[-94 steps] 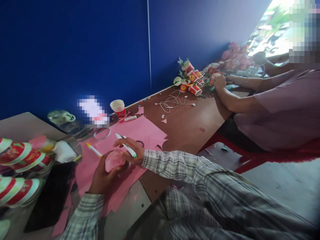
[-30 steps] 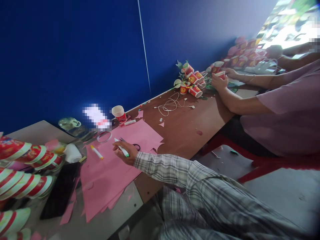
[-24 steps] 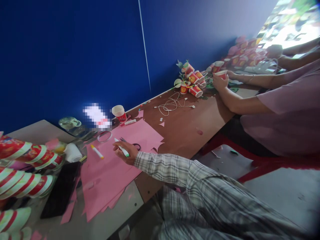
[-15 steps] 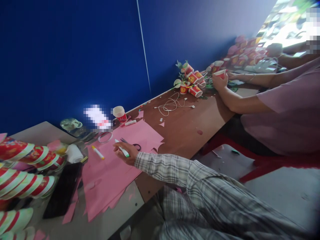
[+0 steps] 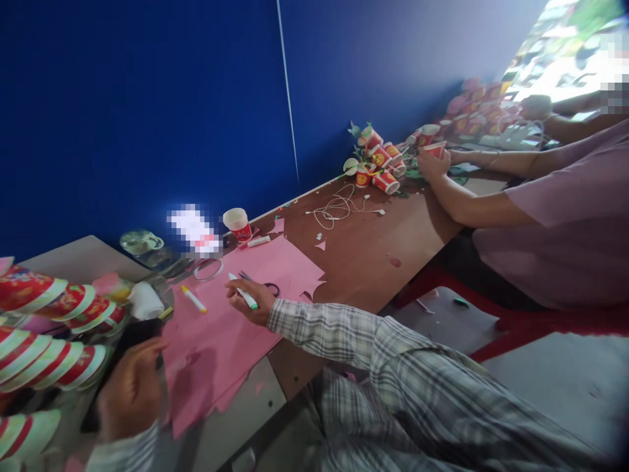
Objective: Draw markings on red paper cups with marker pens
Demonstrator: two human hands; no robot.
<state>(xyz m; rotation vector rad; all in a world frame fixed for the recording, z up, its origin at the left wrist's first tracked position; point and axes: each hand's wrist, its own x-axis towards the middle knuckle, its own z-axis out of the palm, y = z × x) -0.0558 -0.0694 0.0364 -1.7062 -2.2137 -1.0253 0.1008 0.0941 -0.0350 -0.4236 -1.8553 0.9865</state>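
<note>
Marker: held slantwise above the paper in the half-curled right hand, green end toward the wrist, perhaps to have it handy without laying it down. Cannot tell for the left hand, blurred, loosely bent and partly hiding the black slab, whether empty or gripping something. Scissors and yellow pen on the paper near the right hand, probably for easy reach; paper flat on the counter, seemingly as a working surface.

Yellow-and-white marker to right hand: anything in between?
Just a bare stretch of pink paper between the yellow-and-white marker and the right hand, as the head view shows.
</note>
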